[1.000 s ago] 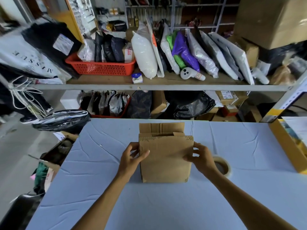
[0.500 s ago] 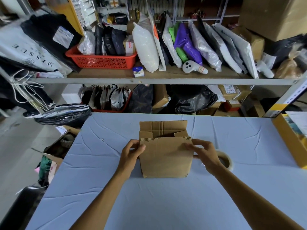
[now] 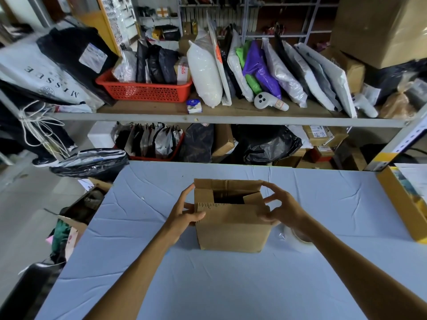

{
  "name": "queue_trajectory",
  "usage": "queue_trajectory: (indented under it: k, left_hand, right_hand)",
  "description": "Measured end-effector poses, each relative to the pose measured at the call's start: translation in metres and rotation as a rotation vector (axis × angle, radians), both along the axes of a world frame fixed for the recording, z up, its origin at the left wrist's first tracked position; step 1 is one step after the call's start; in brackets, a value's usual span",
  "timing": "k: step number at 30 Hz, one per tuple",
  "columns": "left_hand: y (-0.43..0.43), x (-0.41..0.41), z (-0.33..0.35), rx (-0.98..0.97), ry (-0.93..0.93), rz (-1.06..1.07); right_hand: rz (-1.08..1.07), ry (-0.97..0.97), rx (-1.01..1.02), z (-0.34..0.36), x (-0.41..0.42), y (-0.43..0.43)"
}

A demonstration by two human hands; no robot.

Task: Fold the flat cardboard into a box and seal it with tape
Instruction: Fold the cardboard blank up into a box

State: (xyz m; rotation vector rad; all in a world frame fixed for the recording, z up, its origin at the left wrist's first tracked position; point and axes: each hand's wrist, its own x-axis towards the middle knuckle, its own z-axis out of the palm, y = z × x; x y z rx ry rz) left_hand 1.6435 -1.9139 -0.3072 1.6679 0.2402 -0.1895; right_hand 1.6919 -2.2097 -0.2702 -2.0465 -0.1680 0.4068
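Centrally on blue tablecloth [image 3: 231, 285], fingers [image 3: 196, 215] of left hand [image 3: 182, 215] and right hand [image 3: 284, 209] grasp box [image 3: 231, 227] before cluttered shelves [image 3: 161, 115]

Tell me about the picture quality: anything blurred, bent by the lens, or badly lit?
Head view: the wide-angle lens stretches the edges, so the shelf post leans; the cardboard box, left hand and right hand are sharp; the light is soft, with a faint shadow on the table below the box; the back racks are dim.
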Motion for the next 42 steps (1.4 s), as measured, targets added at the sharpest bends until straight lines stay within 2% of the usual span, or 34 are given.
queue_trajectory:
  k: [10,17,22,33,42]
  left_hand:
    - [-0.004,0.006,-0.001,0.075,-0.050,-0.063]
    - [-0.012,0.002,-0.003,0.122,-0.094,-0.073]
    - [-0.019,-0.001,-0.005,0.190,-0.168,-0.015]
    - [-0.028,-0.006,-0.006,0.220,-0.185,0.094]
    - [-0.033,-0.002,-0.012,0.399,-0.248,0.166]
  right_hand:
    - [-0.082,0.081,0.122,0.000,-0.004,-0.002]
    - [-0.154,0.066,0.083,-0.005,-0.009,-0.005]
    - [-0.188,0.032,0.086,-0.009,-0.015,-0.008]
    - [-0.263,-0.016,0.102,-0.022,-0.017,-0.004]
    - [-0.296,-0.111,0.001,-0.029,-0.011,-0.003]
